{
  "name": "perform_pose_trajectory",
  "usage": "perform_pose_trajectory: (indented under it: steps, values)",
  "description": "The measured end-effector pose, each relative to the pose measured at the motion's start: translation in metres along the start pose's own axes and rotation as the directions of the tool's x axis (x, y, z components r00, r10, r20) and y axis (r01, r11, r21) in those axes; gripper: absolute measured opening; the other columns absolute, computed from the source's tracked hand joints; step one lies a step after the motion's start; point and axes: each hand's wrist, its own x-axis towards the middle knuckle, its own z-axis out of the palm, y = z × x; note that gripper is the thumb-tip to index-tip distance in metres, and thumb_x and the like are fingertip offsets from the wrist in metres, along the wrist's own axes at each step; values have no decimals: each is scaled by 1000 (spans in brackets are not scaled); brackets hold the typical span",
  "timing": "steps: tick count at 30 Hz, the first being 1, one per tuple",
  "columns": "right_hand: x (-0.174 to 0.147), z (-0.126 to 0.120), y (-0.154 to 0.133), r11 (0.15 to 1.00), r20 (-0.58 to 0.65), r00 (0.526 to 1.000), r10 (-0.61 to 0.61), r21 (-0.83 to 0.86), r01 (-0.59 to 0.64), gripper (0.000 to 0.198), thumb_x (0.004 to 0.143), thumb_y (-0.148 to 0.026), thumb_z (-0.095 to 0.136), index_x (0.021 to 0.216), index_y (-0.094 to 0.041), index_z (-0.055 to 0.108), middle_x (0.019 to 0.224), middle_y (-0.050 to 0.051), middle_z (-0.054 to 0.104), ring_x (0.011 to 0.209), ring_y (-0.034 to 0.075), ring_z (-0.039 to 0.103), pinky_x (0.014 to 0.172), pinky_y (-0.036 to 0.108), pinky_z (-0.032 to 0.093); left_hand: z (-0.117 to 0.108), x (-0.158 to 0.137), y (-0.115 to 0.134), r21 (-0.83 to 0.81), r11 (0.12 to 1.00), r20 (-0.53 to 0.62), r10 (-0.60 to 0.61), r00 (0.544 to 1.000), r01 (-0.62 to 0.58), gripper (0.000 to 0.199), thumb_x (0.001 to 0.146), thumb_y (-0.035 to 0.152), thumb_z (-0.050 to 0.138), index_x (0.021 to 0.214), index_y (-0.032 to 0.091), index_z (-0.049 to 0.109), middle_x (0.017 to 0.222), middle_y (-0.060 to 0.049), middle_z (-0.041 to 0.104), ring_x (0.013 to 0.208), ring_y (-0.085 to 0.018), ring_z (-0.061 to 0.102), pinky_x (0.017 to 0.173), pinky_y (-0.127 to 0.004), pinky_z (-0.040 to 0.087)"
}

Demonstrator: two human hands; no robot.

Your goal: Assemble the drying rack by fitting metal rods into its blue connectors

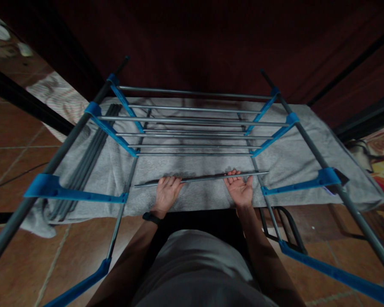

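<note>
A loose grey metal rod (201, 178) lies crosswise in front of me, low over the grey cloth. My left hand (168, 194), a dark band at its wrist, is closed around the rod left of its middle, knuckles up. Palm up, my right hand (240, 189) supports the rod near its right end, with the fingers loosely curled beneath it. Around both hands stands a rack frame of grey tubes with blue plastic brackets (83, 194). Several fitted crossbars (195, 121) span its far part.
Several loose grey tubes (89, 164) lie bundled at the left on the cloth-covered surface (310, 157). Near brackets (333, 268) jut out beside my arms. A black metal frame (289, 228) stands at lower right. Dark red fabric (192, 47) hangs behind the rack.
</note>
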Motion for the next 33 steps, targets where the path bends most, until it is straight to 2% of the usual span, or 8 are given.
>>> perform_pose_trajectory:
  steps: [5,8,15,20,25,33]
  values:
    - [0,0,0,1000,4,1000,-17,17,17,52,91,-68,39,97,-24,65,102,3,71,106,18,66,98,41,54,0,1,0,-14,1000,-8,7,1000,-7,21,100,36,47,102,21,62,93,-5,68,88,-23,60,85,-40,39]
    - [0,1,0,1000,-4,1000,-24,20,24,52,91,-69,38,96,-24,64,102,3,71,105,18,66,99,42,54,1,1,1,-41,999,-12,5,1000,-5,21,99,36,48,105,21,62,93,-6,69,88,-24,60,82,-39,40]
    - [-1,3,0,999,-19,999,-36,14,36,51,90,-70,39,91,-24,63,100,3,70,106,19,66,101,46,52,-1,0,0,-25,1000,38,-7,999,8,24,100,38,45,101,22,63,89,-6,67,85,-24,59,80,-39,38]
    - [-1,2,0,999,-13,999,-47,26,48,48,89,-68,44,91,-25,63,99,3,70,106,19,65,101,46,52,-1,1,0,-38,999,43,1,999,1,24,101,36,42,102,22,62,91,-5,67,88,-24,58,85,-39,38]
    - [-2,4,0,998,-19,999,-44,31,45,47,89,-68,43,83,-25,61,96,2,70,105,18,65,103,44,50,2,-1,1,-61,998,32,-2,999,4,27,100,38,45,106,20,63,94,-7,68,90,-24,60,85,-39,39]
    - [-5,8,0,996,-42,996,-81,-35,80,45,88,-67,44,83,-25,61,97,2,70,107,19,64,104,46,49,1,-1,-1,-39,999,46,-5,999,7,22,100,36,45,102,24,63,90,-6,67,87,-24,60,84,-40,40]
